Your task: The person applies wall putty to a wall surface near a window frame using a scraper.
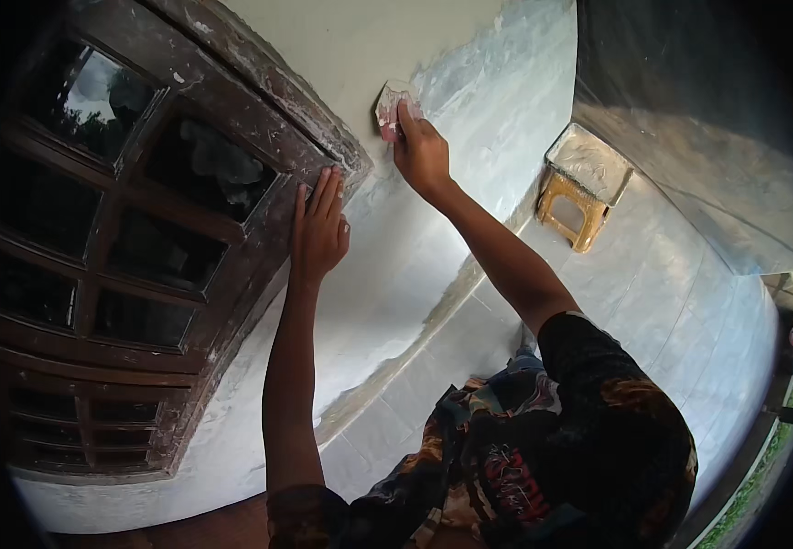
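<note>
My right hand (422, 151) grips a small flat putty scraper (396, 96), pinkish-red and smeared with pale filler, its face close to the wall (469, 137). I cannot make out whether its edge touches the surface. The wall there is patchy, with a beige coat meeting a whitish-blue, streaked area. To the left, my left hand (321, 233) rests with its fingers stretched out on the corner of a dark brown wooden window frame (268, 201). Pale smears and chips mark the frame, and nothing is in that hand.
A yellow-brown plastic stool (566, 212) stands by the wall's foot, with a tray (591, 165) of pale filler on top. Grey tiles (652, 247) cover the floor. Dark glass panes (204, 160) fill the window. A grey wall (689, 119) rises at the right.
</note>
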A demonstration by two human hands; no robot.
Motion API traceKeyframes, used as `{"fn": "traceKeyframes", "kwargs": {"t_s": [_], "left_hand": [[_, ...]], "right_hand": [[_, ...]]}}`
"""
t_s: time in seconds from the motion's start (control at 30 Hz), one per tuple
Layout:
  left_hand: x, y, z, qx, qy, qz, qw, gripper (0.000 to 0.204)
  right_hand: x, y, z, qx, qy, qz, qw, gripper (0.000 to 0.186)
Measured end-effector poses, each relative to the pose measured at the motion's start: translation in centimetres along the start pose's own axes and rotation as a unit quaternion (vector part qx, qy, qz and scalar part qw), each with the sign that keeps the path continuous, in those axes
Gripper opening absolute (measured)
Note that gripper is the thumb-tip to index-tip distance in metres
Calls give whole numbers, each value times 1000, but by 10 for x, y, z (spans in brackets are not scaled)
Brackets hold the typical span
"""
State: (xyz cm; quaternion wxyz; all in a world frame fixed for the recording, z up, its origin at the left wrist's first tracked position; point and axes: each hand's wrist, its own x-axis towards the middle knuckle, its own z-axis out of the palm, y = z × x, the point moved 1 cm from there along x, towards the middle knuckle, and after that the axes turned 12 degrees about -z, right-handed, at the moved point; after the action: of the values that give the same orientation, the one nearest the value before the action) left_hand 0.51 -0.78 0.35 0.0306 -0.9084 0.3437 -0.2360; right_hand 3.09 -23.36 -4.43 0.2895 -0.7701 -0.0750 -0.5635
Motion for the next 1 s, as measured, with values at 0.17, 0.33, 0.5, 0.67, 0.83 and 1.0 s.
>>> {"fn": "traceKeyframes", "kwargs": {"t_s": [0.17, 0.33, 0.5, 0.67, 0.83, 1.0], "left_hand": [[-5, 0, -10, 10, -15, -9, 1000, 56], [-9, -6, -7, 4, -11, -16, 1000, 56], [-3, 0, -5, 5, 16, -1, 1000, 56], [-5, -1, -5, -10, 2, -8, 1000, 57], [-10, -6, -8, -8, -5, -16, 1000, 56], [-7, -2, -6, -15, 12, -5, 1000, 55]], "right_hand": [[-69, -65, 17, 84, -33, 73, 993, 66], [-58, -95, -10, 208, 1, 91, 974, 57], [-10, -30, -9, 114, 56, 125, 984, 52], [-68, -60, 19, 87, 0, 74, 993, 58], [-68, -88, -7, 160, -5, 75, 984, 52], [-14, -37, -11, 87, 35, 118, 989, 59]]}}
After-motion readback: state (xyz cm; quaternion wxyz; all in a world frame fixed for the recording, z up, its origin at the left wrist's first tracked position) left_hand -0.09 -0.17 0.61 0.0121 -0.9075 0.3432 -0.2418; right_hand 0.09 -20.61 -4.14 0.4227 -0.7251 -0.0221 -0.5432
